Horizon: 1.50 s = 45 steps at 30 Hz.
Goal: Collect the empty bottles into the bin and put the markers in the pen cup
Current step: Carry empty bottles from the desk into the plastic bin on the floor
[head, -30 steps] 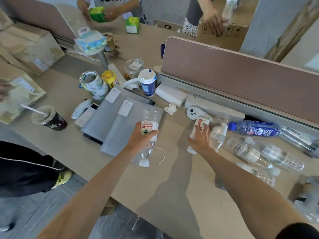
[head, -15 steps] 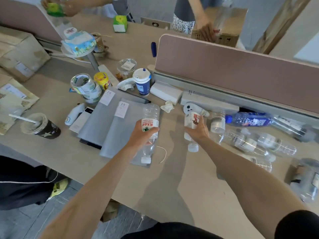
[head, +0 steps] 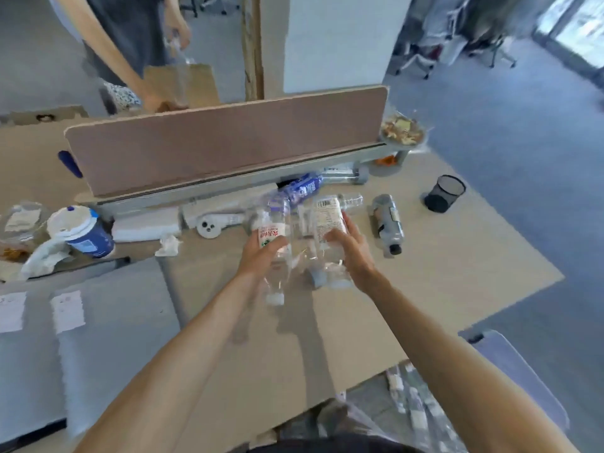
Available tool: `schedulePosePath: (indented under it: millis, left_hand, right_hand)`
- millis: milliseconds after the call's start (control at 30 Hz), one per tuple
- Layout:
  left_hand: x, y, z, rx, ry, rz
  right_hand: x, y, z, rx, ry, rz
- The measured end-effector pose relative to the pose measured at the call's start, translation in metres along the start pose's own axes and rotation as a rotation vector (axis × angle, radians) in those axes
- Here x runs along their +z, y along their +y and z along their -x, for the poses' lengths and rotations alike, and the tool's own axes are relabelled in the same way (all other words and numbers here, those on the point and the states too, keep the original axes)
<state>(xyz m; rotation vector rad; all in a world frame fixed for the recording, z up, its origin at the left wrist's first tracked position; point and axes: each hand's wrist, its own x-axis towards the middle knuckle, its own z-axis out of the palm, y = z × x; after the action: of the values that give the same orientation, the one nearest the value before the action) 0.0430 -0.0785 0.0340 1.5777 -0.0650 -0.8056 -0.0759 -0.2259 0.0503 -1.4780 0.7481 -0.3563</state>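
Both hands full — left hand (head: 261, 253) clamped on a clear bottle (head: 274, 223), right hand (head: 351, 253) wrapped round another bottle (head: 327, 223), both above the desk (head: 457, 273). Keep a firm grip — they'd crush or slip. Mesh pen cup (head: 444, 193) sits far right.

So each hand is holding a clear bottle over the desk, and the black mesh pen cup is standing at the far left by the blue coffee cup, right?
Not quite. The pen cup stands at the far right of the desk, away from the coffee cup on the left. The head view shows it. The rest holds: the left hand and right hand each hold a clear bottle.
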Motion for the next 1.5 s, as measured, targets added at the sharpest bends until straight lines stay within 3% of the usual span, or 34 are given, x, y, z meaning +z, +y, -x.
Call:
schedulePosePath:
  millis: [300, 433, 733, 933, 1167, 1367, 1500]
  left_hand:
    - [0.187, -0.02, 0.035, -0.061, -0.457, -0.196]
    - [0.29, -0.043, 0.064, -0.084, -0.596, -0.246]
    - [0.479, -0.113, 0.134, -0.197, -0.708, -0.366]
    - [0.542, -0.15, 0.152, -0.238, -0.862, -0.558]
    - [0.604, -0.178, 0.148, -0.267, -0.94, -0.728]
    - [0.659, -0.205, 0.11, -0.28, -0.978, -0.843]
    - [0.7, -0.232, 0.081, -0.258, -0.933, -0.923]
  right_hand:
    - [-0.172, 0.039, 0.08, 0.07, 0.237, -0.225]
    - [-0.26, 0.064, 0.116, 0.107, 0.449, -0.37]
    - [-0.427, 0.129, 0.209, 0.133, 0.781, -0.555]
    - [-0.479, 0.192, 0.253, 0.263, 0.992, -0.709]
    - [-0.506, 0.217, 0.277, 0.391, 1.208, -0.837]
    - [-0.554, 0.245, 0.25, 0.546, 1.298, -0.794]
    - [-0.602, 0.293, 0.216, 0.655, 1.199, -0.692]
